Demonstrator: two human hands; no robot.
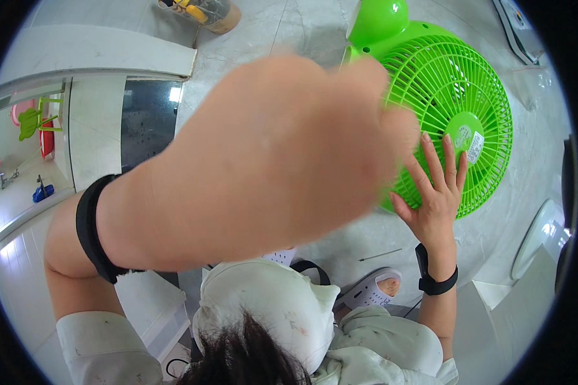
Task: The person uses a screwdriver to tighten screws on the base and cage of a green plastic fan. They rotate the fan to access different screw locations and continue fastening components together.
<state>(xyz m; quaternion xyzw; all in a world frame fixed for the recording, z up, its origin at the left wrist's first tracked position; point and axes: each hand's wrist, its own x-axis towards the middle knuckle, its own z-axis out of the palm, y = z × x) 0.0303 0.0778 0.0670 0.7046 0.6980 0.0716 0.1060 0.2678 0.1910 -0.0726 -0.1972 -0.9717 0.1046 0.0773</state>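
A bright green fan (pixel 488 96) with a round slatted guard lies on the grey tiled floor at the far right, its guard facing up. On the near left part of the guard rests my right hand (pixel 433 199), fingers spread, tips close to the round centre cap with a white label. My left hand (pixel 315 141) is raised very close to the camera and blurred. Its fingers look curled in, and whatever they may hold is hidden. This hand covers the left edge of the guard and part of the green base (pixel 379 22) beyond it.
A thin dark rod (pixel 380 254) lies on the floor near my sandal (pixel 374 289). At the far left stands a clear tub (pixel 215 16) with yellow-handled things. A low cabinet (pixel 96 128) and a sink area (pixel 19 192) line the left. An oval white lid (pixel 538 237) stands at right.
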